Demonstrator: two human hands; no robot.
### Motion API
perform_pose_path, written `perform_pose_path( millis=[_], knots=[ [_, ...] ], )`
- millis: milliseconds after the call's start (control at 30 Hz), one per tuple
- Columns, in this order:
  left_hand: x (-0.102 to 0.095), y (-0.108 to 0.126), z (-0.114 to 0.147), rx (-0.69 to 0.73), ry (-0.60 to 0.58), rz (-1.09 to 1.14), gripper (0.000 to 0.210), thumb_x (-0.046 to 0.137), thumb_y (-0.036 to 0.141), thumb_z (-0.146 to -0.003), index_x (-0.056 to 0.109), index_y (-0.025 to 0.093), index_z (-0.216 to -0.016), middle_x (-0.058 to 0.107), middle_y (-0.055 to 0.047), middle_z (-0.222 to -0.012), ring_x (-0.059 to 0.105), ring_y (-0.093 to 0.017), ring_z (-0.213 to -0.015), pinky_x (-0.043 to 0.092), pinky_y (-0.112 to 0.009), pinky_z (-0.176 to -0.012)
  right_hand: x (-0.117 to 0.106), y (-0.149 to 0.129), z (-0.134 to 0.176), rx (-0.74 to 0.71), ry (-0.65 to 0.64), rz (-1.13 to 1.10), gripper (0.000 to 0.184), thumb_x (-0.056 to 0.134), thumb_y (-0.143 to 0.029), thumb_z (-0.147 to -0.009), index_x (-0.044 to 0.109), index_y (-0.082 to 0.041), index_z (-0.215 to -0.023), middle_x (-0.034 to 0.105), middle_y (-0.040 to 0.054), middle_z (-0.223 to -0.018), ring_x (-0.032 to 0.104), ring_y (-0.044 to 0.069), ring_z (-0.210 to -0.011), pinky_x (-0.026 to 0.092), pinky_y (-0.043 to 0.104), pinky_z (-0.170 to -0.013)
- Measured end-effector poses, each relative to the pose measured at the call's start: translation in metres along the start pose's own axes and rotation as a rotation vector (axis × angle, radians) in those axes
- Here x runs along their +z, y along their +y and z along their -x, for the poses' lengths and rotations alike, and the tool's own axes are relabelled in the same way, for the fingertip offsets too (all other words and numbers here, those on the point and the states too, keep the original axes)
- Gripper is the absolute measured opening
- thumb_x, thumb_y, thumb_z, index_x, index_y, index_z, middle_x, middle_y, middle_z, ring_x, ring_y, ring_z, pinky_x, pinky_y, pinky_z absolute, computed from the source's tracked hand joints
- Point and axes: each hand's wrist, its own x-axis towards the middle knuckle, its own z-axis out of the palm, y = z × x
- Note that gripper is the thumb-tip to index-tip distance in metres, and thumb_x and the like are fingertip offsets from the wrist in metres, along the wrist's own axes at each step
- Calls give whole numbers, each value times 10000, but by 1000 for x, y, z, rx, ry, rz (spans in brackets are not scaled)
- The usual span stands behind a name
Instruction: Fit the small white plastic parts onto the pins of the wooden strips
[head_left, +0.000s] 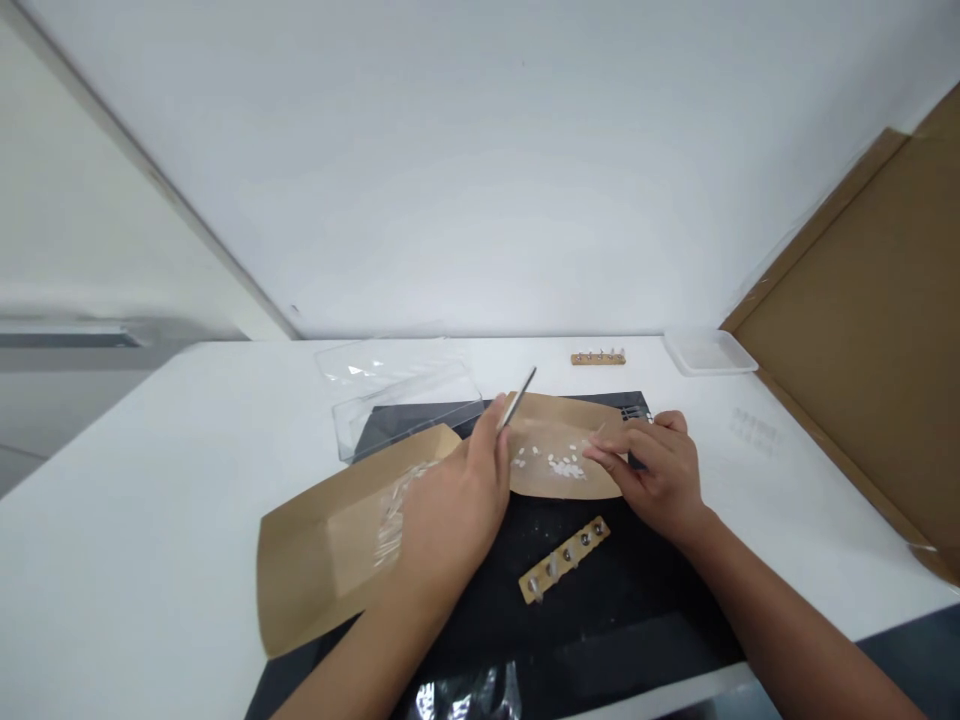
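Observation:
My left hand is closed around a slim metal tool that sticks up past the thumb and looks like tweezers. Just right of it lies a brown paper tray with small white oval pieces. Over that tray's right side, my right hand pinches a thin clear sliver, too small to make out fully. Partly behind my left hand and forearm sits another brown paper tray, holding thin clear strips. Nearer me rests a small wooden strip with several round metal pieces along it.
A black mat lies under the trays on the white table. At the back are a clear plastic box, a second wooden strip and a shallow translucent tray. A cardboard panel stands at the right.

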Motion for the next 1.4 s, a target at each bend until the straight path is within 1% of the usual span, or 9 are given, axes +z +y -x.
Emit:
perform_pose_path(
  millis=[200, 400, 567, 700, 833, 1000, 1100, 1233, 1400],
  knots=[
    [-16, -11, -7, 4, -148, -81, 523, 372, 464, -1121, 398, 372, -1636, 747, -36, -762, 684, -227, -567, 290, -270, -487, -4, 2, 2, -69, -23, -24, 85, 815, -307, -959, 750, -255, -945, 841, -53, -862, 763, 107, -685, 328, 373, -720],
    [-19, -31, -4, -21, -95, -188, 489, 418, 412, -1087, 535, 360, -1560, 725, -63, -662, 631, -252, -487, 364, -277, -476, -5, 4, 3, -128, -83, -19, 88, 806, -356, -964, 772, -276, -979, 819, -77, -817, 737, 96, -656, 320, 368, -728],
    [-24, -48, -2, -92, -3, -202, 391, 483, 400, -1029, 784, 354, -1274, 774, -107, -727, 667, -285, -505, 322, -268, -428, -6, 4, 4, -154, -104, -9, 106, 825, -355, -947, 763, -270, -960, 822, -68, -833, 731, 98, -671, 322, 363, -731],
    [-30, -52, -3, -107, -109, -212, 379, 492, 309, -983, 810, 365, -1183, 809, -111, -862, 718, -340, -616, 407, -326, -467, -9, 3, 5, -173, -133, -17, 106, 829, -332, -944, 751, -271, -980, 820, -73, -853, 731, 103, -690, 328, 363, -729],
    [-33, -50, -4, -104, -172, -194, 310, 528, 361, -956, 830, 292, -939, 765, -104, -756, 661, -304, -549, 407, -332, -469, -10, 0, 5, -187, -132, -41, 129, 826, -356, -945, 746, -259, -973, 822, -64, -861, 728, 104, -691, 352, 354, -732],
    [-31, -43, -1, -14, -14, -156, 330, 538, 354, -965, 811, 252, -811, 740, -117, -894, 691, -312, -775, 355, -293, -474, -8, -1, 5, -181, -142, -62, 143, 815, -386, -950, 745, -264, -979, 824, -72, -863, 732, 101, -696, 374, 346, -735],
    [-28, -30, -1, 99, 78, 87, 357, 525, 408, -1004, 816, 239, -888, 726, -95, -968, 685, -267, -825, 435, -300, -526, -7, -2, 6, -184, -132, -65, 153, 816, -392, -948, 744, -262, -985, 823, -72, -861, 729, 100, -694, 375, 345, -732],
    [-22, -8, 2, 292, -144, 643, 297, 547, 381, -1030, 798, 231, -978, 756, -37, -918, 695, -169, -776, 564, -281, -699, -8, -6, 5, -214, -119, -43, 151, 815, -375, -950, 735, -248, -962, 807, -68, -826, 701, 99, -656, 357, 347, -727],
    [-15, 6, 7, 266, -286, 904, 223, 627, 360, -997, 816, 248, -1035, 814, -44, -1003, 748, -187, -855, 609, -292, -728, -11, -9, 4, -251, -133, 9, 69, 789, -250, -970, 723, -251, -991, 811, -79, -841, 697, 92, -659, 340, 345, -718]
  ],
)
